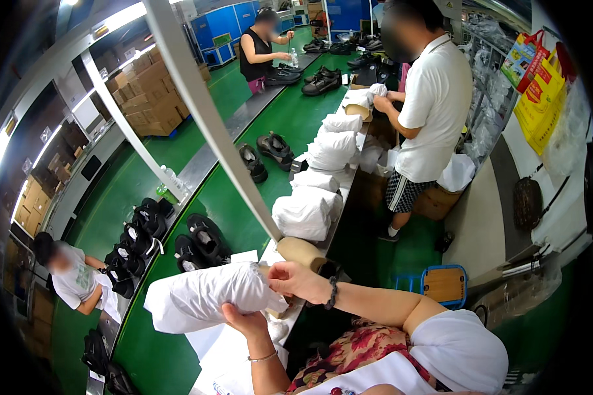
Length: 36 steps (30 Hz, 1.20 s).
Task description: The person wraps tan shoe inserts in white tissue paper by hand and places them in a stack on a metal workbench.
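A long bundle wrapped in white paper (204,297) is held up over the near edge of the green work line. My left hand (245,320), with a thin bracelet at its wrist, grips the bundle from below near its right end. My right hand (300,282), wearing a dark beaded bracelet, pinches the paper at that same end. Whatever lies inside the wrapping is hidden. White paper sheets (227,368) lie beneath the bundle. Just beyond my right hand rests a tan roll (301,254).
Several white wrapped bundles (303,217) line the bench edge ahead. Black shoes (204,240) stand on the green belt (178,280). A white post (207,112) rises beside them. One co-worker (435,112) handles a wrapped bundle; others sit across. A blue-framed stool (443,284) is at right.
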{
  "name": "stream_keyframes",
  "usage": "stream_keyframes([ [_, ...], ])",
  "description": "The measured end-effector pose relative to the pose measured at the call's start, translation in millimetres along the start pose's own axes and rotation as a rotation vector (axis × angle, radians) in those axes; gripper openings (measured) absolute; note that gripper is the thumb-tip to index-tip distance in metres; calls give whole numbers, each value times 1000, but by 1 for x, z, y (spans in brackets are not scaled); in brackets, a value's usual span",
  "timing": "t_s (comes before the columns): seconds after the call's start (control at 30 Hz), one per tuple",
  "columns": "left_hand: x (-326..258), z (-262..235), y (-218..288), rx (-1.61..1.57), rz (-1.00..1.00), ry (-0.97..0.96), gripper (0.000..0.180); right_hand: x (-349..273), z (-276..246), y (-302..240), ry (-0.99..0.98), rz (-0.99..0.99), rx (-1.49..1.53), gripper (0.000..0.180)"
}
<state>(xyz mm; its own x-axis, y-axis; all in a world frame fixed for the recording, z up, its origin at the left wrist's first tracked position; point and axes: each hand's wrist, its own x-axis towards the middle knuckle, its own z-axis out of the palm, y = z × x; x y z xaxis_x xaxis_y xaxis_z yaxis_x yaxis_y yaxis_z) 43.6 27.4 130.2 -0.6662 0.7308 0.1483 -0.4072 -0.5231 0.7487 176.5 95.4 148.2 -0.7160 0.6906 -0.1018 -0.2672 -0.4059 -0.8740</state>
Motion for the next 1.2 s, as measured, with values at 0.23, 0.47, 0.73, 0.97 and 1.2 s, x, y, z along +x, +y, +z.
stream_keyframes([
  [0.23, -20, 72, -54, 102, 12, -51, 64, -28, -76, -44, -211, 46, 699, 23],
  [0.47, -16, 138, -76, -35, -296, -279, 88, -39, -106, -48, -436, 23, 1014, 40],
  [0.73, -1, 141, -122, -110, -450, -337, 83, -32, -160, -58, -267, -75, 914, 46],
  [0.97, 18, 138, -159, 68, -408, -385, 74, -36, -172, -83, 146, -116, 595, 52],
  [1.2, 27, 147, -188, 70, -461, -709, 68, -18, -179, -83, 528, -78, 890, 32],
])
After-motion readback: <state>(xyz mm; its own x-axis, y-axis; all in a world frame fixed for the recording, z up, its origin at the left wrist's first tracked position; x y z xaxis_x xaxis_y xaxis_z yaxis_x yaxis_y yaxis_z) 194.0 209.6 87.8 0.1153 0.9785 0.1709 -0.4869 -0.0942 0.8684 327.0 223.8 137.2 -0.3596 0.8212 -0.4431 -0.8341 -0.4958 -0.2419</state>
